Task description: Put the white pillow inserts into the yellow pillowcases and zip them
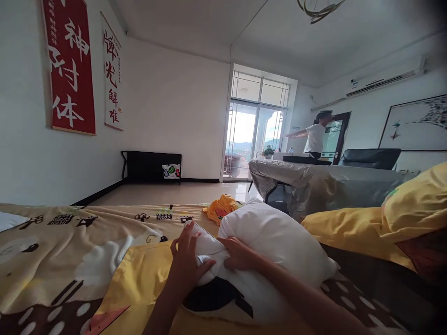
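So both hands are busy with the white pillow (279, 237), which lies on the bed (115, 223) a bit right of the middle and just short of its far edge. The left hand (186, 263) is half curled, thumb apart from the fingers, wrapped around a folded white end that I'd say belongs to the pillow (the folds make it hard to swear to). The right hand (239, 253) is closed tighter, fingers curled into the white fabric right next to it.

How far along? Pretty early, I reckon. The end is gathered up and gripped, so that bit's done. But the plump part of the pillow is totally bare, nothing yellow over any of it that I can see. The yellow cloth (145, 265) is spread on the bed beside the left forearm, running toward the near edge, and it's not in either hand's grip as far as I can tell. Can't make out whether any of the white end is tucked into it, the hands and arms block that.

Also unsorted: a crumpled orange cloth (220, 209) right by the bed's far edge, and a puffy yellow bundle (415, 197) over on the right.
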### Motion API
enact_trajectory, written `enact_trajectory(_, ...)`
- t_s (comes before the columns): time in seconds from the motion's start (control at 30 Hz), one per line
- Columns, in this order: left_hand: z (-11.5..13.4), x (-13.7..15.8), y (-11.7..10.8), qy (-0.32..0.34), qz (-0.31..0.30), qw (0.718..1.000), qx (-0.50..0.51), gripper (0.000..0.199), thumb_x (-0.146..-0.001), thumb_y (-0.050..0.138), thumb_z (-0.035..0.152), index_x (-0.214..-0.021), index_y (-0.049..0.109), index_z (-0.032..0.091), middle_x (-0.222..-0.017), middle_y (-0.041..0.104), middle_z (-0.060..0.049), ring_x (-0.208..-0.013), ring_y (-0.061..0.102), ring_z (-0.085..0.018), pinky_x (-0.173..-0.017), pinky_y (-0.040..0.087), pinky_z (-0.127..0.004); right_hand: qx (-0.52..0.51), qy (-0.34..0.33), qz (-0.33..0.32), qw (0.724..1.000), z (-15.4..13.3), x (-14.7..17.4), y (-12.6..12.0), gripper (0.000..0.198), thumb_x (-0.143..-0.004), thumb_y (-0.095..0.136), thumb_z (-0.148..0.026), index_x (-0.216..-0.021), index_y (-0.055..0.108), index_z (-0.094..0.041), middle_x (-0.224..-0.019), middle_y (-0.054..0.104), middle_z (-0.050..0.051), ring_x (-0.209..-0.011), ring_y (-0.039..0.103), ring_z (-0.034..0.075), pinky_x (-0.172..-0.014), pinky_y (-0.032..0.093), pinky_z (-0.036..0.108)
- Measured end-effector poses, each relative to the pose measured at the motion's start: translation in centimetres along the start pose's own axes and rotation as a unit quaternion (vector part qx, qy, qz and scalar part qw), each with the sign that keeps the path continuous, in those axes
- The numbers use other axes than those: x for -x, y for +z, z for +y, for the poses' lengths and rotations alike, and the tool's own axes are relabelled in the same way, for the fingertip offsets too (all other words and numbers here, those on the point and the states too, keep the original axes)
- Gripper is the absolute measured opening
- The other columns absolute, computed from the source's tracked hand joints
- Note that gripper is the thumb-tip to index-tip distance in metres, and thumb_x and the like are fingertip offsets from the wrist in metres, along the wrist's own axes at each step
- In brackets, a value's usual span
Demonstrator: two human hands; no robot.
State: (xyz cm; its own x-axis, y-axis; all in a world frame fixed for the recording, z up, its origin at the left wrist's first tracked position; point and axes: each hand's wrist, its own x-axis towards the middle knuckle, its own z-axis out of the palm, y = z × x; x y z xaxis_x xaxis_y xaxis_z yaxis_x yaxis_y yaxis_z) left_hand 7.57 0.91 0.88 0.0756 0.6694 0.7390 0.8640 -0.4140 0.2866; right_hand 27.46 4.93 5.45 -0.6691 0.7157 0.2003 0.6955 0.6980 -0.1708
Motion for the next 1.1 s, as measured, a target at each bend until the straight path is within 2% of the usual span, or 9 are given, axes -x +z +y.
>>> enact_trajectory(0.13, -1.7, -0.4, -0.4, -0.106, -0.012, 0.991, 0.085, 0.107, -0.06, 0.075, 0.044, -0.145, 0.014, 0.021, -0.154, 0.012, -0.02, -0.14, 0.017, -0.036, -0.104, 0.019, -0.062, -0.077, -0.02, -0.035, 0.996, 0.4, 0.0, -0.1, 0.059, -0.059, 0.063, -0.018, -0.118, 0.06, -0.022, -0.093, 0.066, 0.002, -0.087, 0.058, 0.02, -0.076, 0.046, 0.028)
enact_trajectory(0.2, -2.1, -0.6, -0.6, -0.157, -0.036, 0.972, 0.171, 0.116, -0.058, 0.076, 0.045, -0.146, 0.005, 0.019, -0.153, 0.016, -0.022, -0.139, 0.02, -0.036, -0.106, 0.018, -0.06, -0.085, -0.023, -0.042, 0.995, 0.4, 0.0, 0.1, 0.061, -0.058, 0.062, -0.018, -0.119, 0.06, -0.023, -0.096, 0.067, 0.003, -0.09, 0.058, 0.021, -0.08, 0.045, 0.029)
enact_trajectory(0.3, -2.0, -0.9, -1.7, -0.183, -0.071, 0.939, 0.281, 0.099, -0.063, 0.071, 0.048, -0.142, 0.021, 0.016, -0.144, 0.037, -0.017, -0.133, 0.035, -0.03, -0.108, 0.028, -0.044, -0.083, -0.022, -0.043, 0.995, 0.6, -0.3, 0.5, 0.069, -0.057, 0.061, -0.017, -0.126, 0.057, -0.025, -0.103, 0.066, 0.004, -0.096, 0.057, 0.023, -0.085, 0.044, 0.031)
enact_trajectory(0.43, -1.2, -0.9, -4.4, -0.149, -0.176, 0.931, 0.285, 0.064, -0.066, 0.069, 0.049, -0.118, 0.049, 0.018, -0.118, 0.06, -0.01, -0.107, 0.056, -0.025, -0.094, 0.042, -0.034, -0.085, -0.026, -0.047, 0.995, 1.2, -1.2, 0.9, 0.085, -0.056, 0.061, -0.015, -0.139, 0.043, -0.025, -0.119, 0.06, 0.008, -0.107, 0.054, 0.025, -0.093, 0.042, 0.034)
enact_trajectory(0.57, 0.0, -0.7, -5.5, -0.114, -0.265, 0.93, 0.226, 0.075, -0.056, 0.078, 0.043, -0.121, 0.048, 0.019, -0.117, 0.059, -0.009, -0.106, 0.055, -0.026, -0.091, 0.042, -0.033, -0.086, -0.034, -0.042, 0.995, 1.6, -1.9, 1.1, 0.088, -0.055, 0.059, -0.014, -0.14, 0.041, -0.023, -0.125, 0.057, 0.009, -0.112, 0.052, 0.025, -0.099, 0.039, 0.034)
enact_trajectory(0.7, 1.2, -0.6, -4.1, -0.122, -0.24, 0.954, 0.129, 0.072, -0.058, 0.075, 0.038, -0.121, 0.048, 0.015, -0.118, 0.058, -0.012, -0.108, 0.053, -0.029, -0.095, 0.038, -0.038, -0.011, -0.021, 0.011, 1.0, 0.5, -1.4, 0.6, 0.085, -0.058, 0.058, -0.017, -0.141, 0.04, -0.019, -0.123, 0.056, 0.01, -0.113, 0.05, 0.026, -0.101, 0.037, 0.037)
enact_trajectory(0.87, 0.1, -0.6, -3.0, -0.149, -0.203, 0.955, 0.16, 0.057, -0.062, 0.071, 0.033, -0.112, 0.05, 0.017, -0.109, 0.062, -0.009, -0.101, 0.057, -0.027, -0.087, 0.042, -0.035, 0.123, 0.005, 0.106, 0.987, -3.0, 2.9, 0.2, 0.075, -0.068, 0.055, -0.019, -0.142, 0.038, -0.02, -0.133, 0.049, 0.011, -0.12, 0.043, 0.029, -0.106, 0.03, 0.046)
enact_trajectory(0.97, -1.4, -0.4, -2.8, -0.169, -0.213, 0.941, 0.203, 0.068, -0.056, 0.077, 0.038, -0.114, 0.048, 0.017, -0.113, 0.06, -0.01, -0.103, 0.057, -0.027, -0.087, 0.042, -0.035, 0.154, -0.009, 0.128, 0.98, -4.3, 6.8, 1.1, 0.066, -0.077, 0.051, -0.021, -0.141, 0.039, -0.02, -0.135, 0.05, 0.011, -0.12, 0.045, 0.027, -0.102, 0.034, 0.042)
enact_trajectory(1.1, -2.7, -0.1, -2.1, -0.184, -0.223, 0.921, 0.262, 0.087, -0.052, 0.08, 0.043, -0.124, 0.04, 0.016, -0.128, 0.052, -0.013, -0.116, 0.05, -0.028, -0.097, 0.038, -0.036, 0.215, -0.066, 0.152, 0.963, -3.8, 9.8, 3.6, 0.085, -0.074, 0.058, -0.039, -0.148, 0.022, -0.018, -0.146, 0.037, 0.014, -0.128, 0.039, 0.032, -0.099, 0.035, 0.043)
